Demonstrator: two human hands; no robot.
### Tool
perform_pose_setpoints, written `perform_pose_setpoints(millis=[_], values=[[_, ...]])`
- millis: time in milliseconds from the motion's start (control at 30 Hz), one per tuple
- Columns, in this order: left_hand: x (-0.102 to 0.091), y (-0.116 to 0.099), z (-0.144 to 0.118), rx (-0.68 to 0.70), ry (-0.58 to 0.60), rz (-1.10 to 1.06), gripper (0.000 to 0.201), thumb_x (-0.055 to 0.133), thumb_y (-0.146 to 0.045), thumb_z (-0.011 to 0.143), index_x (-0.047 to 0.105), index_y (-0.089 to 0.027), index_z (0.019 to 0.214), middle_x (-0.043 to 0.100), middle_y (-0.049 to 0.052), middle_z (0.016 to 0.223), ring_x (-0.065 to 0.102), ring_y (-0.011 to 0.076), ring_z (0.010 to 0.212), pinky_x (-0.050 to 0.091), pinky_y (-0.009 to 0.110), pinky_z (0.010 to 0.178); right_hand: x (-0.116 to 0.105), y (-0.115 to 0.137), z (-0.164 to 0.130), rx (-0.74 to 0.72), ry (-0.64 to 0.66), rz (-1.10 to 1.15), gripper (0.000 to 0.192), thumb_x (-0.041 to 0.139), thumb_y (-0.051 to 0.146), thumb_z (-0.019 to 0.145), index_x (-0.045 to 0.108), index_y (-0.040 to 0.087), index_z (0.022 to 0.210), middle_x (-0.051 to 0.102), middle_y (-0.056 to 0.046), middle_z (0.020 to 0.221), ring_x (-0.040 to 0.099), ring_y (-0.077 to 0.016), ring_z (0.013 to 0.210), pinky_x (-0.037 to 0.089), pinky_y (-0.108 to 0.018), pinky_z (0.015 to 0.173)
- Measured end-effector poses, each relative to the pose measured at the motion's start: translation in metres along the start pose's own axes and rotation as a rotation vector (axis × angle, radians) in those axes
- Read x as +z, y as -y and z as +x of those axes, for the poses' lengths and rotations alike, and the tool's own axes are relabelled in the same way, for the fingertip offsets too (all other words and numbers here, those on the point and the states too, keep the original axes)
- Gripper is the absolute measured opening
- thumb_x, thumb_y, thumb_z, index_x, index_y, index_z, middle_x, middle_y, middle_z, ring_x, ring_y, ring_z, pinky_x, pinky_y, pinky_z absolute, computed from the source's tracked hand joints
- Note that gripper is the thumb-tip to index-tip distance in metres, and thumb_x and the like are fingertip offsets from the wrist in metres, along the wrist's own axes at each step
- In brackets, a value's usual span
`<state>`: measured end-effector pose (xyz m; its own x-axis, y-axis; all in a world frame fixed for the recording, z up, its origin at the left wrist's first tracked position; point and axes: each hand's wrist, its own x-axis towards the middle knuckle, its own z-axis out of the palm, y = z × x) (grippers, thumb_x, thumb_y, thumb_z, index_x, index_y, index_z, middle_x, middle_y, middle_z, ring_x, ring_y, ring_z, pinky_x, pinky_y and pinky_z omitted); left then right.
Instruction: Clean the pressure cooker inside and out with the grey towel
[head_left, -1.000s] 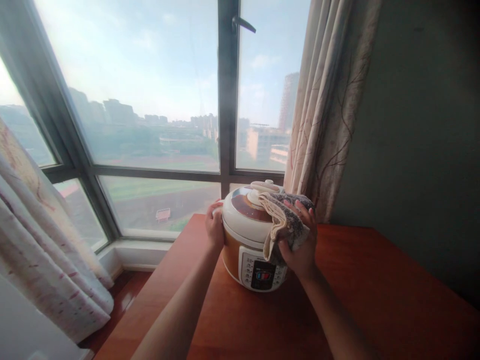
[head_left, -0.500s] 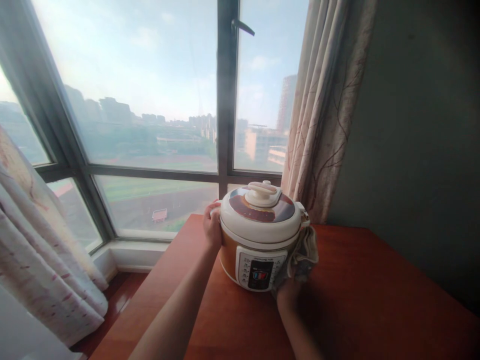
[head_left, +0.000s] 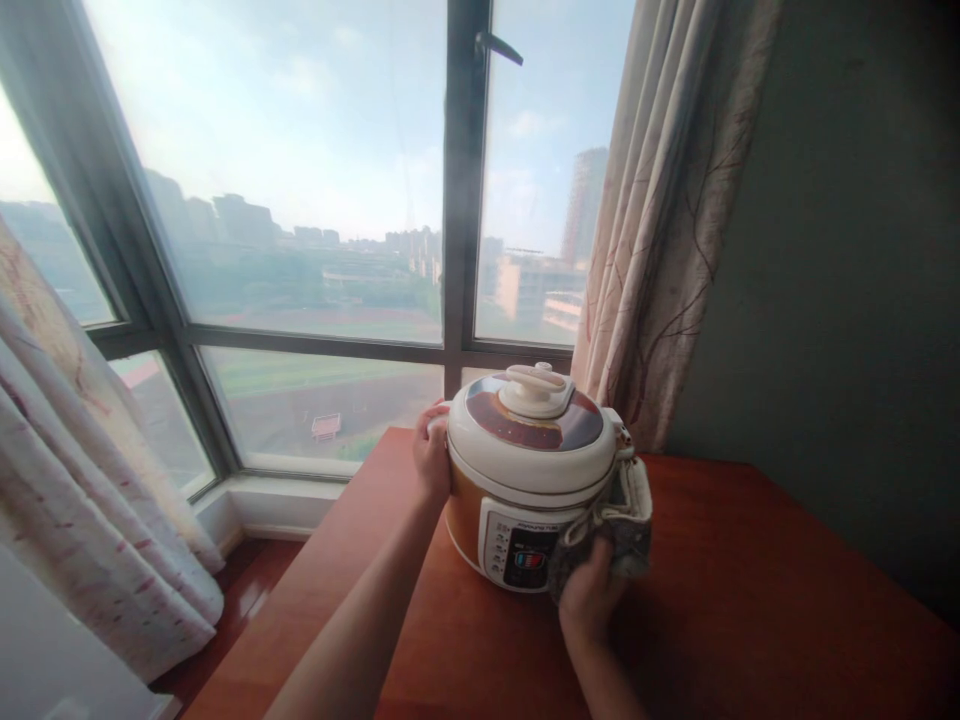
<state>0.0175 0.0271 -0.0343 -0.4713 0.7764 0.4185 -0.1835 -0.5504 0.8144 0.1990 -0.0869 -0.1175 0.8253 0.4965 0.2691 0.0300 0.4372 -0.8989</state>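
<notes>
A white and gold electric pressure cooker stands upright on the reddish wooden table, its lid on and its control panel facing me. My left hand is closed around the side handle at the cooker's left. In my right hand is a crumpled grey cloth with a pale edge, held against the right front of the cooker. The cloth covers the panel's right part and hides some of my right fingers.
Behind the table are large windows with dark frames. A patterned curtain hangs at the table's back right, another curtain at the left. A dark wall rises on the right.
My right hand and the cloth have moved up along the cooker's right front, and the cloth now covers more of the panel. My left hand stays on the handle. The view has shifted slightly.
</notes>
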Motion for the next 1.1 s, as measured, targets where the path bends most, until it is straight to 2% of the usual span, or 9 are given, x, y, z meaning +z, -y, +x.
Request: perform_pose_setpoints(millis=[67,167,267,433,567,700,867,1000,1100], values=[[0.0,0.002,0.0,-0.006,-0.008,-0.011,0.022,0.058,-0.033,0.075,0.066,-0.019,0.09,0.065,0.009,0.126,0.058,0.0276,0.116,0.043,0.037,0.096,-0.007,0.001,-0.015,-0.047,0.0,-0.062,0.054,0.054,0.045,0.089,0.059,0.01,0.129,0.065,-0.018,0.125,0.058,-0.0321,0.122,0.044,-0.05,0.104],[0.001,0.004,0.001,0.004,-0.014,-0.008,0.022,0.057,-0.031,0.074,0.066,-0.019,0.09,0.066,0.009,0.124,0.059,0.0273,0.115,0.043,0.037,0.096,-0.02,-0.007,-0.034,-0.268,0.156,-0.149,0.057,0.053,0.041,0.091,0.052,0.007,0.136,0.062,-0.023,0.129,0.056,-0.0342,0.124,0.04,-0.054,0.107],[0.001,0.004,0.001,0.013,-0.008,0.005,0.022,0.056,-0.031,0.074,0.066,-0.019,0.09,0.067,0.008,0.121,0.06,0.0265,0.111,0.044,0.036,0.094,-0.028,-0.003,-0.033,-0.518,0.314,-0.272,0.058,0.051,0.036,0.092,0.045,0.006,0.142,0.056,-0.025,0.136,0.052,-0.0359,0.129,0.038,-0.059,0.107],[0.001,0.001,0.001,0.015,0.0,-0.015,0.022,0.057,-0.031,0.073,0.066,-0.019,0.088,0.068,0.008,0.118,0.061,0.0241,0.102,0.045,0.034,0.089,-0.01,0.055,0.007,-1.081,0.584,-0.482,0.056,0.051,0.043,0.089,0.052,0.019,0.139,0.057,-0.015,0.14,0.036,-0.0371,0.142,0.022,-0.059,0.115],[0.0,0.003,0.001,0.032,-0.003,0.005,0.022,0.057,-0.031,0.074,0.067,-0.018,0.089,0.068,0.008,0.116,0.062,0.0242,0.102,0.045,0.034,0.089,0.012,0.096,0.04,-1.256,0.674,-0.507,0.061,0.054,0.045,0.085,0.049,0.023,0.141,0.058,-0.009,0.142,0.037,-0.0335,0.142,0.02,-0.055,0.118],[-0.001,0.005,0.002,0.052,-0.006,0.015,0.02,0.057,-0.029,0.075,0.068,-0.019,0.089,0.069,0.007,0.115,0.061,0.0255,0.107,0.043,0.036,0.094,0.016,0.086,0.045,-1.078,0.512,-0.44,0.059,0.051,0.046,0.085,0.051,0.02,0.138,0.054,-0.013,0.145,0.037,-0.0357,0.143,0.021,-0.061,0.117],[0.0,0.004,0.002,0.049,-0.004,-0.004,0.021,0.057,-0.029,0.075,0.068,-0.019,0.089,0.069,0.008,0.113,0.061,0.0261,0.109,0.042,0.038,0.097,0.007,0.039,0.016,-0.508,0.255,-0.301,0.06,0.046,0.046,0.091,0.048,0.009,0.139,0.053,-0.024,0.141,0.041,-0.0355,0.141,0.027,-0.061,0.116],[0.0,0.004,0.001,0.056,0.004,-0.004,0.02,0.057,-0.03,0.076,0.067,-0.019,0.089,0.068,0.009,0.117,0.06,0.0271,0.113,0.041,0.039,0.101,-0.002,0.016,-0.011,-0.096,0.082,-0.207,0.055,0.042,0.049,0.093,0.053,0.012,0.133,0.056,-0.02,0.139,0.041,-0.0332,0.141,0.026,-0.056,0.118],[-0.001,0.006,0.002,0.059,0.002,0.008,0.02,0.057,-0.03,0.076,0.068,-0.019,0.09,0.067,0.01,0.119,0.058,0.0279,0.117,0.04,0.039,0.102,-0.015,0.009,-0.03,0.008,0.037,-0.198,0.051,0.046,0.05,0.092,0.056,0.014,0.127,0.065,-0.018,0.126,0.05,-0.0346,0.134,0.039,-0.058,0.111]])
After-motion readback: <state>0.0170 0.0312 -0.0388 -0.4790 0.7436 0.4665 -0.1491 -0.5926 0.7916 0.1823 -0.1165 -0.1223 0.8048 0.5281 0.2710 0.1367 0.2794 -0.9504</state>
